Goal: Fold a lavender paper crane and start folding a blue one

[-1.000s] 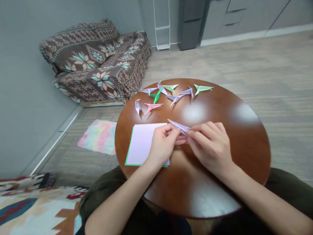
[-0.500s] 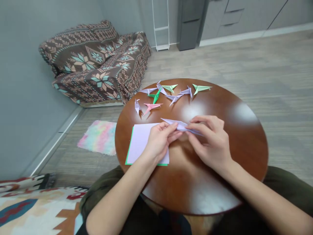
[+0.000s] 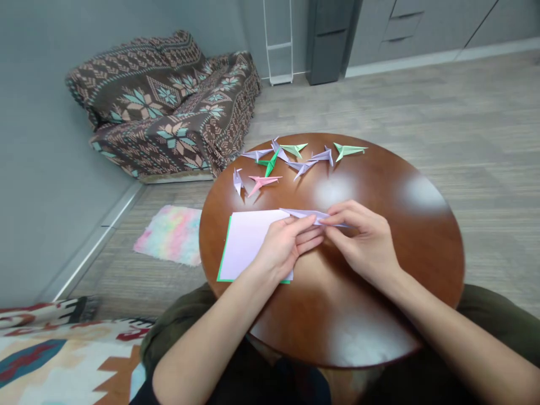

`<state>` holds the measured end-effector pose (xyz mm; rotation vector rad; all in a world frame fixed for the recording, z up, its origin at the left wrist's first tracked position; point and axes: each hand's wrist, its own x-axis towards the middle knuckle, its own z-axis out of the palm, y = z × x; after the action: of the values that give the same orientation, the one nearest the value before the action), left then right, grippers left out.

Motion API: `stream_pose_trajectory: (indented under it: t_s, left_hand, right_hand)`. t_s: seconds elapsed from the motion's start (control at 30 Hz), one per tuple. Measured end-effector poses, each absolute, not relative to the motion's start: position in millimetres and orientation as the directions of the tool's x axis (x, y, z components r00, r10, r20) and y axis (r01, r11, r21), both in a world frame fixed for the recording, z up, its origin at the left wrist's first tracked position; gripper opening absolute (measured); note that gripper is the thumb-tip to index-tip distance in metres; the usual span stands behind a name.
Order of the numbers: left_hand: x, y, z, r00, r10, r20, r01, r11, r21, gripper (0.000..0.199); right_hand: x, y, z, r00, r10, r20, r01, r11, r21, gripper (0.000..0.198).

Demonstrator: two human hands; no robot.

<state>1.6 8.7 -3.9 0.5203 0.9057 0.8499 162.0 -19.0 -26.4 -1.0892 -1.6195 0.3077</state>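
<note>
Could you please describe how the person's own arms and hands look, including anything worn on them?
The left hand and right hand are ungloved, with no ring, watch or bracelet visible. Both forearms are uncovered. What looks like the edge of a dark sleeve shows near the left elbow; no sleeve shows on the right arm within the picture.

So the left hand (image 3: 291, 242) and right hand (image 3: 365, 239) are both pinching a folded lilac paper (image 3: 300, 213) above a shiny round table (image 3: 422, 242), little folded paper figures (image 3: 264, 181) scattered toward the far edge.
</note>
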Motion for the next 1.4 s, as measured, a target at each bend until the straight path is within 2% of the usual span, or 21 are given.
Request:
stream_pose_trajectory:
  t_s: [0.07,0.13,0.23,0.37,0.5,0.7,0.9,1.1,1.27,1.4]
  left_hand:
    - [1.1,8.6,-4.6,0.353,0.817,-0.456,-0.412,0.573,0.708,0.005]
    - [0.8,8.1,-4.7,0.357,0.819,-0.448,-0.423,0.570,0.705,0.005]
    - [1.3,7.4,-4.4,0.357,0.817,-0.452,-0.454,0.575,0.681,0.006]
    - [2.6,8.1,-4.9,0.336,0.820,-0.463,-0.499,0.572,0.651,0.008]
    - [3.5,9.0,-6.3,0.312,0.834,-0.455,-0.531,0.550,0.644,0.009]
    - [7.7,7.4,-4.1,0.309,0.807,-0.503,-0.559,0.582,0.590,0.008]
    - [11.6,8.4,-1.5,0.307,0.780,-0.545,-0.588,0.606,0.536,0.011]
    - [11.0,9.2,-2.5,0.306,0.773,-0.556,-0.587,0.613,0.529,0.010]
    - [11.2,8.6,-2.6,0.302,0.769,-0.563,-0.581,0.617,0.531,0.011]
    - [12.6,8.7,-1.9,0.299,0.771,-0.561,-0.576,0.615,0.538,0.009]
  right_hand:
    - [162.8,-18.4,-26.8,-0.020,0.726,0.688,0.543,0.586,-0.602,0.021]
    - [162.8,-18.6,-26.1,-0.032,0.710,0.703,0.554,0.598,-0.579,0.022]
    - [161.9,-20.2,-24.1,0.032,0.766,0.643,0.494,0.547,-0.676,0.020]
    - [161.1,-21.1,-23.2,0.177,0.856,0.485,0.397,0.389,-0.832,0.014]
    - [161.3,-19.2,-23.4,0.298,0.874,0.383,0.310,0.290,-0.905,0.008]
    - [157.4,-18.8,-17.5,0.395,0.901,0.179,0.092,0.155,-0.984,0.009]
    - [156.4,-20.2,-14.1,0.415,0.894,0.169,0.074,0.153,-0.986,0.004]
    - [157.4,-17.5,-16.2,0.407,0.904,0.130,0.013,0.136,-0.991,0.010]
    - [159.8,-15.7,-21.5,0.373,0.897,0.238,0.087,0.222,-0.971,0.005]
    - [160.1,-16.9,-21.6,0.395,0.886,0.243,0.122,0.212,-0.970,0.006]
